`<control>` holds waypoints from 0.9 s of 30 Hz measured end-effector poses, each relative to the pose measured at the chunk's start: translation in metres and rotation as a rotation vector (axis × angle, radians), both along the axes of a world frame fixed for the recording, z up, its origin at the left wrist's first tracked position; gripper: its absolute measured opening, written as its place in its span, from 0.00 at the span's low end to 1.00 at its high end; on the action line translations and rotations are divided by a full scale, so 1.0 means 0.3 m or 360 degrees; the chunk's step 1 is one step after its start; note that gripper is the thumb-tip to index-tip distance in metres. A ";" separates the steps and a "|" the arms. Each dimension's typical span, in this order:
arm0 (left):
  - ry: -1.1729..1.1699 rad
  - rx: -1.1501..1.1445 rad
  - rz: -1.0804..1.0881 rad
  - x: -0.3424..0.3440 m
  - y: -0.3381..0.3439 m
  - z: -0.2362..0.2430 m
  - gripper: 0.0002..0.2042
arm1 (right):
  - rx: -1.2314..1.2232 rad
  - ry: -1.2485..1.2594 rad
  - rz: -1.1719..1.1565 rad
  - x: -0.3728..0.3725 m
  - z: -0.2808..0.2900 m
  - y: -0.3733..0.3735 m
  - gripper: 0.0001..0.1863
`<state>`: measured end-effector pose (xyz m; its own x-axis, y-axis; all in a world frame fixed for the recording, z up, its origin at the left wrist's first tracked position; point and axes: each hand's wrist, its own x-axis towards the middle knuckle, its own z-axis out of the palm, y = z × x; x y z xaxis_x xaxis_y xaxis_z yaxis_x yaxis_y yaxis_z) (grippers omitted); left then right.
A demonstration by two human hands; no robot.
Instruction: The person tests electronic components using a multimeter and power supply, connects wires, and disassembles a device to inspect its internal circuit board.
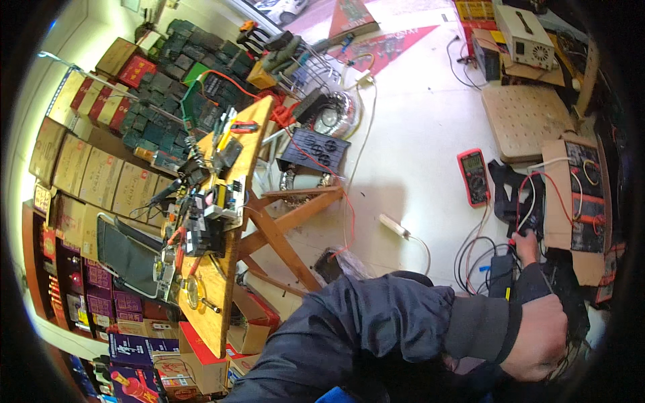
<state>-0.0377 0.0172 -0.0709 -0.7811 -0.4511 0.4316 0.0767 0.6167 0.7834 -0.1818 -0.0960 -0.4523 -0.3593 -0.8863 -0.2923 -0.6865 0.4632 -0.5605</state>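
Observation:
My right hand (528, 246) reaches down to the floor at the right, its fingers closed at the end of a red lead (513, 236), next to a black plastic frame (521, 198). My left hand (541, 339) crosses nearer to the camera, past its dark sleeve; its fingers are in shadow and hidden. Above the right hand lies a red multimeter (474, 177) with its display lit. A dark box-shaped block (500, 275) rests beside the right wrist. Right of the hand stand dark battery-like blocks (586, 191) in an opened cardboard carton (557, 195), with red and white wires running over them.
A wooden workbench (252, 174) crowded with tools stands at the left, in front of stacked cartons (101, 178). Black cables (463, 258) loop on the floor near a white power strip (393, 226). A beige perforated stool (527, 121) and a white metal-cased device (526, 37) are at the upper right.

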 end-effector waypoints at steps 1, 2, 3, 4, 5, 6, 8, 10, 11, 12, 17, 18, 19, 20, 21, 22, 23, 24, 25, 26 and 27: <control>0.0015 0.0009 0.0036 0.004 -0.009 -0.003 0.11 | 0.0093 -0.0183 0.0106 -0.029 -0.039 -0.006 0.22; 0.0030 0.0016 0.0071 0.005 -0.011 -0.013 0.11 | 0.0183 -0.0453 0.0050 -0.039 -0.092 -0.009 0.15; 0.0046 0.0024 0.0097 0.006 -0.016 -0.020 0.10 | 0.0113 -0.0424 0.0110 -0.051 -0.144 -0.014 0.14; 0.0057 0.0035 0.0116 0.006 -0.020 -0.025 0.10 | 0.0065 -0.0365 0.0121 -0.063 -0.188 -0.015 0.14; 0.0060 0.0043 0.0130 0.008 -0.022 -0.027 0.10 | -0.0112 -0.0183 0.0163 -0.072 -0.226 -0.007 0.09; 0.0070 0.0054 0.0144 0.012 -0.028 -0.027 0.10 | -0.0284 -0.0230 0.0054 -0.074 -0.254 -0.012 0.06; 0.0065 0.0059 0.0155 0.013 -0.038 -0.015 0.10 | -0.0589 -0.0198 0.0088 -0.091 -0.268 -0.020 0.06; -0.0012 0.0003 0.0167 0.015 -0.051 0.001 0.09 | -0.0480 -0.0133 0.0051 -0.083 -0.248 -0.025 0.07; -0.0020 0.0000 0.0147 0.016 -0.053 0.011 0.09 | -0.0412 -0.0251 0.0101 -0.067 -0.228 -0.022 0.09; -0.0026 0.0001 0.0125 0.015 -0.053 0.020 0.10 | -0.0312 -0.0324 0.0106 -0.062 -0.201 -0.017 0.12; -0.0033 0.0110 -0.0139 0.042 -0.047 0.033 0.13 | 0.0054 -0.0330 0.0255 0.021 -0.111 0.003 0.17; -0.0039 0.0093 -0.0143 0.047 -0.046 0.031 0.14 | 0.0063 -0.0239 0.0192 0.028 -0.105 0.009 0.15; -0.0042 0.0126 -0.0141 0.054 -0.050 0.027 0.14 | 0.0014 -0.0249 0.0128 0.023 -0.099 0.025 0.16; -0.0132 0.0191 -0.0162 0.061 -0.054 0.025 0.10 | -0.0016 -0.0308 0.0099 0.016 -0.093 0.036 0.16; -0.0241 0.0195 -0.0169 0.065 -0.061 0.019 0.11 | -0.0092 -0.0316 0.0083 0.005 -0.091 0.050 0.18; -0.0355 0.0188 -0.0165 0.077 -0.070 0.013 0.12 | -0.0151 -0.0314 0.0071 -0.001 -0.087 0.058 0.19; -0.0554 0.0193 -0.0197 0.079 -0.081 0.001 0.12 | -0.0193 -0.0401 0.0059 -0.012 -0.086 0.065 0.19; -0.0761 0.0197 -0.0225 0.081 -0.093 -0.016 0.12 | -0.0194 -0.0454 0.0029 -0.023 -0.084 0.073 0.19; -0.0954 0.0197 -0.0239 0.083 -0.105 -0.038 0.13 | -0.0158 -0.0555 0.0005 -0.031 -0.081 0.076 0.20; -0.1062 0.0194 -0.0279 0.087 -0.118 -0.066 0.14 | -0.0264 -0.0661 0.0046 -0.040 -0.077 0.079 0.20; -0.1152 0.0195 -0.0313 0.090 -0.130 -0.098 0.15 | -0.0301 -0.0740 0.0037 -0.046 -0.071 0.084 0.21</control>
